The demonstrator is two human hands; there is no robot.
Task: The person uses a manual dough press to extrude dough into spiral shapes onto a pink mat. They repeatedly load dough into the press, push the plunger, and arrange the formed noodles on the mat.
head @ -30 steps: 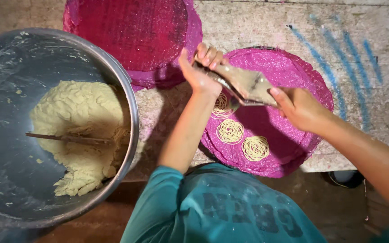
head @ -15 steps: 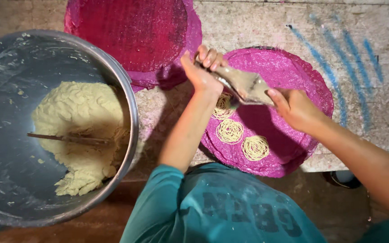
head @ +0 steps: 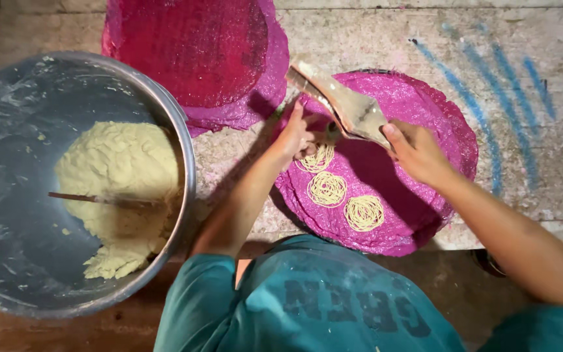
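Both hands on the noodle press [head: 343, 104], held tilted over the near pink mat [head: 438, 124]. Right hand [head: 418, 153] closed round the press's lower end, fingers wrapped. Left hand [head: 296, 135] curled at the underside by the nozzle; exact grip can't tell. 3 noodle coils [head: 328, 189] in a diagonal row on the mat, the top one touching the left fingers. Second pink mat [head: 190, 52] behind. Steel bowl [head: 8, 130] w/ dough [head: 122, 189] and a stick [head: 79, 197] at left.
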